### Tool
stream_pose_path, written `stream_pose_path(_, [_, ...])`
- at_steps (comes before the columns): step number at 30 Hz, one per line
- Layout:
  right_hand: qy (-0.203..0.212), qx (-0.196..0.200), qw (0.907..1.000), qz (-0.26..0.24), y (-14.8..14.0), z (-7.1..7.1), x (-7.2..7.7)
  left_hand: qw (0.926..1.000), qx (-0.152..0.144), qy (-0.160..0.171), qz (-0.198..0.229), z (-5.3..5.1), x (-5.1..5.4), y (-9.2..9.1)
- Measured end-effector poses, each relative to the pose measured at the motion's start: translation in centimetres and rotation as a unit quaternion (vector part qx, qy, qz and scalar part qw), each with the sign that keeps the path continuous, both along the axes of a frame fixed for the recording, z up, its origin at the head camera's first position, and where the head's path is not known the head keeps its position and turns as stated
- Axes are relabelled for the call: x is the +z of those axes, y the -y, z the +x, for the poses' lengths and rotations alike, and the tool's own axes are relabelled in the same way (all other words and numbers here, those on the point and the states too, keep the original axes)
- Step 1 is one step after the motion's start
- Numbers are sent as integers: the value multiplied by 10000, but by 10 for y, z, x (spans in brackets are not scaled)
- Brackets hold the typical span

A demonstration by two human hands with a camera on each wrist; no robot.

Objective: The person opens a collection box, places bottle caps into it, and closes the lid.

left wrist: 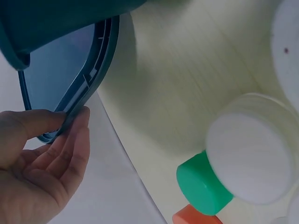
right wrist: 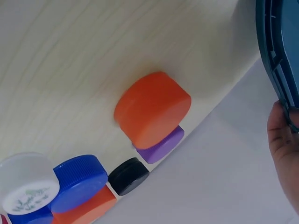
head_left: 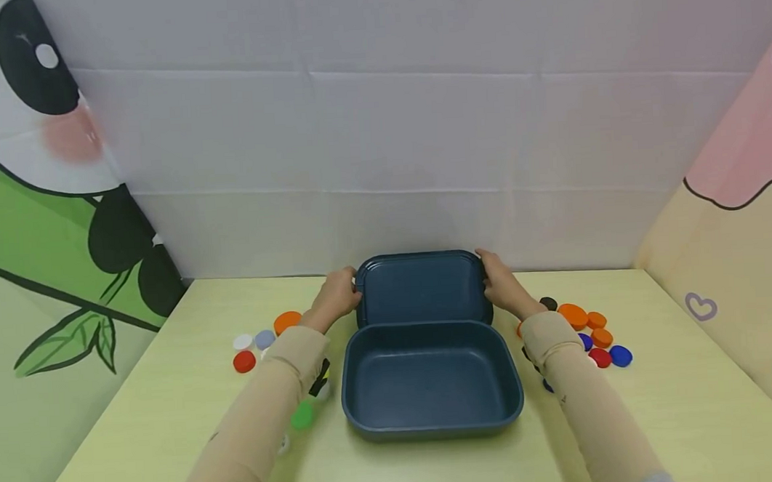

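A dark blue lid [head_left: 423, 288] stands tilted behind an open dark blue box [head_left: 431, 384], its inner side towards the head camera. My left hand [head_left: 338, 294] pinches the lid's left edge between thumb and fingers; in the left wrist view that hand [left wrist: 46, 163] grips a corner of the lid [left wrist: 100, 56]. At the opposite edge my right hand [head_left: 502, 284] holds the lid. The right wrist view shows part of the right hand [right wrist: 286, 149] on the lid's rim [right wrist: 271, 51]. Inside the box nothing lies.
Bottle caps lie on the pale table [head_left: 398, 473] on both sides of the box: red [head_left: 244, 362], green [head_left: 302, 416] and others at the left, orange [head_left: 573, 316], blue [head_left: 620, 356] and others at the right. A white cloth wall [head_left: 420, 137] rises behind the table.
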State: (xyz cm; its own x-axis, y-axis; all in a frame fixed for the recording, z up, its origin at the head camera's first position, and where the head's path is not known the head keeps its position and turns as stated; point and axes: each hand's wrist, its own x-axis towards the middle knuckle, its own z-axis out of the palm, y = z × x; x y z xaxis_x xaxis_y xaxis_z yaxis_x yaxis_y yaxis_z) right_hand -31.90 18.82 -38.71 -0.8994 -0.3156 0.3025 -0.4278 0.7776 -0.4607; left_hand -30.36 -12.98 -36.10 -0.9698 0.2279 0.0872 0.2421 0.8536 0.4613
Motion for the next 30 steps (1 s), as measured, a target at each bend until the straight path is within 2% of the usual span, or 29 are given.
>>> stream_pose_path(4, [300, -26, 9995, 132, 1, -1, -3, 9998, -104, -85, -178, -2, -3, -1])
stream_pose_path(6, [464, -34, 9988, 177, 1, -1, -5, 9998, -88, 77, -171, -5, -6, -3])
stream_pose_path(9, [630, -14, 9977, 263, 1, -1, -7, 9994, -193, 218, -180, -16, -19, -1])
stream_pose_path(10, [672, -3, 9973, 295, 1, -1, -7, 9992, -288, 203, -203, -20, -24, 1])
stream_pose_path(12, [779, 11, 9964, 340, 1, -1, -9, 9978, -601, -148, -257, -50, -60, 10])
stream_pose_path(14, [913, 19, 9949, 430, 1, -1, -10, 9963, -760, -90, -397, -68, -81, 14])
stream_pose_path(15, [998, 24, 9938, 487, 1, -1, -10, 9957, -807, -19, -454, -70, -84, 14])
stream_pose_path(17, [1185, 34, 9913, 571, 2, -1, -12, 9948, -741, 385, -584, -72, -81, 10])
stream_pose_path(18, [1266, 51, 9901, 610, 2, 0, -12, 9932, -685, 660, -669, -57, -64, 5])
stream_pose_path(19, [1335, 81, 9889, 641, 2, 0, -13, 9911, -626, 922, -732, -36, -42, -1])
stream_pose_path(20, [1411, 109, 9875, 690, 3, 0, -13, 9905, -660, 974, -710, -19, -24, -5])
stream_pose_path(21, [1479, 139, 9861, 738, 3, 0, -13, 9900, -659, 1014, -728, -8, -14, -8])
stream_pose_path(22, [1548, 160, 9847, 783, 4, 0, -14, 9896, -675, 1037, -736, -1, -8, -9])
stream_pose_path(24, [1672, 202, 9819, 868, 4, 1, -14, 9896, -740, 995, -734, 5, -6, -10])
stream_pose_path(25, [1707, 218, 9807, 929, 3, 1, -14, 9894, -726, 1029, -727, 4, -8, -9])
stream_pose_path(27, [1787, 216, 9786, 996, 3, 1, -15, 9889, -722, 1007, -815, -9, -23, -7])
stream_pose_path(30, [1762, 227, 9786, 1041, 4, 2, -16, 9888, -740, 968, -864, -9, -24, -7])
